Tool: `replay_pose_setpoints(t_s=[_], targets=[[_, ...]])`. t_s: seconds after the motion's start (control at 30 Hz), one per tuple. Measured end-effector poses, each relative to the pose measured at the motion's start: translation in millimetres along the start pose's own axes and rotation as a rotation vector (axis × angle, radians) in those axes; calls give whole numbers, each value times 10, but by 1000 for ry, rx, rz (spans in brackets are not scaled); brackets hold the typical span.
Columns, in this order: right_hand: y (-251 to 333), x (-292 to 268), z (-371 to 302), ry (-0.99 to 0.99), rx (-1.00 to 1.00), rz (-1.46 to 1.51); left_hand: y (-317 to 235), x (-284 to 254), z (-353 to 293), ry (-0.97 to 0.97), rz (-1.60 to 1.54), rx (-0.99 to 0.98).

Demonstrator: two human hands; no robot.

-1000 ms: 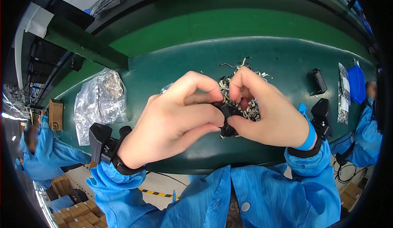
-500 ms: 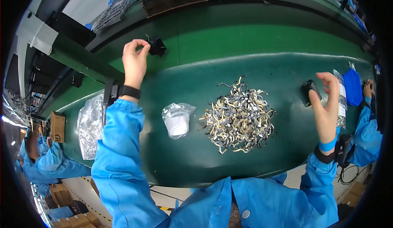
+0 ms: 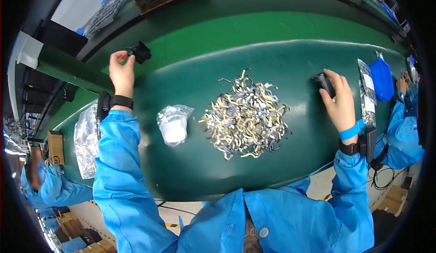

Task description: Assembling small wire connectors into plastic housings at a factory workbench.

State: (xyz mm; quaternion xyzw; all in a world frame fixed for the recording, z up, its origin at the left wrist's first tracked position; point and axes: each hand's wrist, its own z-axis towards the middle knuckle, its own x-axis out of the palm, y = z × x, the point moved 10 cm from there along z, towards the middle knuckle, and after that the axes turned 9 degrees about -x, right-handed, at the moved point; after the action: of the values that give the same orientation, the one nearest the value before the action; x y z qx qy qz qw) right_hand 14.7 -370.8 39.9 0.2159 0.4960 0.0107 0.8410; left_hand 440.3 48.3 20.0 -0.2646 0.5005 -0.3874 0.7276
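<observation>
My left hand (image 3: pixel 121 73) is raised at the far left. Its thumb and fingers are bent together beside a small black object (image 3: pixel 142 52) with a thin wire-like piece, in front of the green panel. What lies between the fingertips is too small to make out. At the right, my right hand (image 3: pixel 339 99) curls its thumb and fingers round a small black device (image 3: pixel 324 84) on the green table. Between the hands lies a heap of short cable pieces (image 3: pixel 247 119) in black, grey, white and cream. Left of the heap, a clear plastic bag (image 3: pixel 175 128) holds something white.
A flat clear bag (image 3: pixel 86 139) lies at the table's left, near a cardboard box (image 3: pixel 56 147). Silvery bags (image 3: pixel 367 89) and a blue bin (image 3: pixel 382 78) stand at the right. Co-workers in blue sit at both ends. A green beam (image 3: pixel 68 66) crosses behind my left wrist.
The whole view has shifted, so the table and things appear further left. My right hand's fingers have closed in on the black device. My left hand stays beside the black object.
</observation>
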Motion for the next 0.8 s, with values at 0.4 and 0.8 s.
replay_pose_setpoints(t_s=[0.4, 0.8], targets=[[1116, 495, -110, 253, -235, 168, -1507, -687, -1319, 240, -248, 30], [1239, 717, -107, 280, -216, 261, -1790, -131, -2846, 644, -209, 54]])
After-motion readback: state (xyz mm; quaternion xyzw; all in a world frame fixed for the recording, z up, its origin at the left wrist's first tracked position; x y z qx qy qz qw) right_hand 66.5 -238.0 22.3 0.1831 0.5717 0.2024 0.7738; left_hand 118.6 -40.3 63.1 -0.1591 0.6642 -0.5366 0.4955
